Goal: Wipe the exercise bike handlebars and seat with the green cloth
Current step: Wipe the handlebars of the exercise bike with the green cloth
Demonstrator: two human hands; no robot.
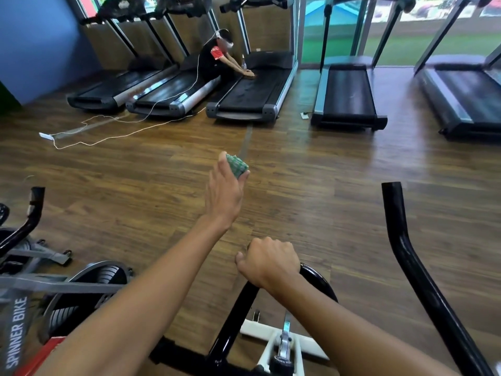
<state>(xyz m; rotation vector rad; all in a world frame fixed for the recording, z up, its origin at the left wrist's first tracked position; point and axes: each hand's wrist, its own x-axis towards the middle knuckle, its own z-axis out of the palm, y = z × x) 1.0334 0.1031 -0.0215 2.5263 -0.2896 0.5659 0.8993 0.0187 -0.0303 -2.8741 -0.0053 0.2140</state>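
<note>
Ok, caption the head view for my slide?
Left hand holds green cloth aloft; right hand grips black handlebar loop.

I see both forearms bare up to the bottom frame edge, no sleeves | left hand [223, 196] wears no glove, ring or watch that I can make out | right hand [268, 260] likewise bare, wrist unbanded | no markings visible

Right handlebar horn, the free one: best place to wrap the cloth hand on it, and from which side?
Take the right handlebar horn on its upper straight stretch below the tip, coming in from its left, where the left hand holds the green cloth. That stretch is bare and roughly upright.
</note>
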